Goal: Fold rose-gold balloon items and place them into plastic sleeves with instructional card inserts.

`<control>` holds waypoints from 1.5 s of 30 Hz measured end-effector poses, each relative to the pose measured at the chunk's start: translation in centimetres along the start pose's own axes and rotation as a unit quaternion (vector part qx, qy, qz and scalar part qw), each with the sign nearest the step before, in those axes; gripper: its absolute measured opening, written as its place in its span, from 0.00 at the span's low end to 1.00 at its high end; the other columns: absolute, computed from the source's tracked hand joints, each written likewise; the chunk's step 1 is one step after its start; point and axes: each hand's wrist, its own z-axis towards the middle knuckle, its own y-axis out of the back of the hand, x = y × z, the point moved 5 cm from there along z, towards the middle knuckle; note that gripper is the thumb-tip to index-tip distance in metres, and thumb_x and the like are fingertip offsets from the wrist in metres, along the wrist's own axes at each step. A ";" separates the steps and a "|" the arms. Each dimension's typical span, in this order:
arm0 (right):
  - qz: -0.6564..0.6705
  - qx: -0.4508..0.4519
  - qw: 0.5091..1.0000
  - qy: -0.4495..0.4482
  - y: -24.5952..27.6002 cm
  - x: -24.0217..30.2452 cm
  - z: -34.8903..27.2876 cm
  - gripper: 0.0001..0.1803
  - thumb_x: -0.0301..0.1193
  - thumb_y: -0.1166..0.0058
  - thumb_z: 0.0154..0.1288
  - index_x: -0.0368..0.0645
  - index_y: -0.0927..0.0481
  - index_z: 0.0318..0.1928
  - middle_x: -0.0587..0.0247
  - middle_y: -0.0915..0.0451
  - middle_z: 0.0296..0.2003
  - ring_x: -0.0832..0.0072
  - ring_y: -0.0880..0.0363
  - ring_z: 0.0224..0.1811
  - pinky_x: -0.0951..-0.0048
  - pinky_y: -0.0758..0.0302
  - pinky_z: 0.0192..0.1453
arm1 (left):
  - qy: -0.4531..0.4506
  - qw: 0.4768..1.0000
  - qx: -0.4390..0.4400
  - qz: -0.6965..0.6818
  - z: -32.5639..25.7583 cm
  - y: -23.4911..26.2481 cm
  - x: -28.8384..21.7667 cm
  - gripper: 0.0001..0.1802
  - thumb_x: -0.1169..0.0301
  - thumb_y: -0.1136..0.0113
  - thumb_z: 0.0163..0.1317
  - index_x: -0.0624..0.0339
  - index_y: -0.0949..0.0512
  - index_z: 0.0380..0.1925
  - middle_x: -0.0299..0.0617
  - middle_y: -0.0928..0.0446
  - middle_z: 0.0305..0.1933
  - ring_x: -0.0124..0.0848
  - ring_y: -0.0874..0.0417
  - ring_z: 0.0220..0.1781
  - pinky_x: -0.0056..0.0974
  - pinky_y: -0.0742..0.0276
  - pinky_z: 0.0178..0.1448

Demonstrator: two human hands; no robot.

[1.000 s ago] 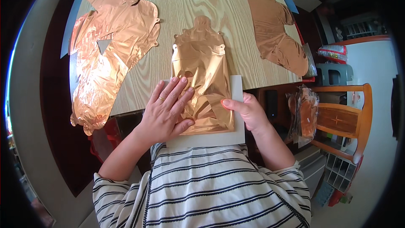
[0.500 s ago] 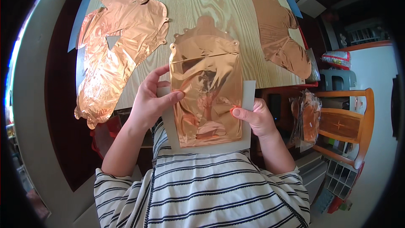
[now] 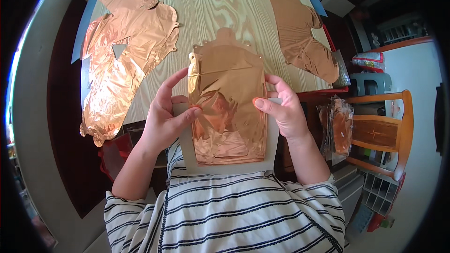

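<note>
Foil sheet (image 3: 229,133), coppery, glossy, creased, oblong, board (image 3: 234,167) underneath

Wooden chair (image 3: 375,133) beside pale floor (image 3: 417,197)

The foil (image 3: 229,131) is copper-gold, the shirt (image 3: 234,211) white with dark stripes.

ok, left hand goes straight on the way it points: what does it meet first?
Likely the folded copper-coloured foil, which the left hand is holding by its edge. Some fingertips are hidden, so depth behind it is unclear.
</note>
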 end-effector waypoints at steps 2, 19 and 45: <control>-0.004 0.002 1.000 0.007 -0.2 0.5 -0.5 0.35 0.25 0.34 0.67 0.34 0.35 0.70 0.59 0.18 0.52 0.75 0.17 0.50 0.74 0.21 0.56 | -0.041 0.999 0.001 0.014 -0.2 0.2 0.1 0.42 0.82 0.35 0.66 0.60 0.45 0.77 0.41 0.14 0.44 0.19 0.17 0.45 0.25 0.23 0.47; -0.197 0.047 0.975 0.097 -0.1 3.9 -3.1 0.10 0.22 0.35 0.68 0.36 0.13 0.49 0.63 0.11 0.43 0.82 0.14 0.46 0.79 0.19 0.55 | -0.034 0.985 0.047 0.162 -1.9 0.1 -3.7 0.15 0.80 0.38 0.69 0.63 0.18 0.55 0.38 0.12 0.43 0.22 0.12 0.45 0.29 0.18 0.50; -0.321 0.103 0.938 0.078 -1.9 8.7 -6.1 0.09 0.25 0.31 0.65 0.36 0.14 0.44 0.61 0.11 0.32 0.82 0.13 0.34 0.80 0.20 0.39 | 0.011 0.975 0.086 0.206 -5.3 -0.6 -8.0 0.17 0.82 0.30 0.61 0.68 0.17 0.51 0.38 0.12 0.37 0.21 0.14 0.40 0.27 0.17 0.47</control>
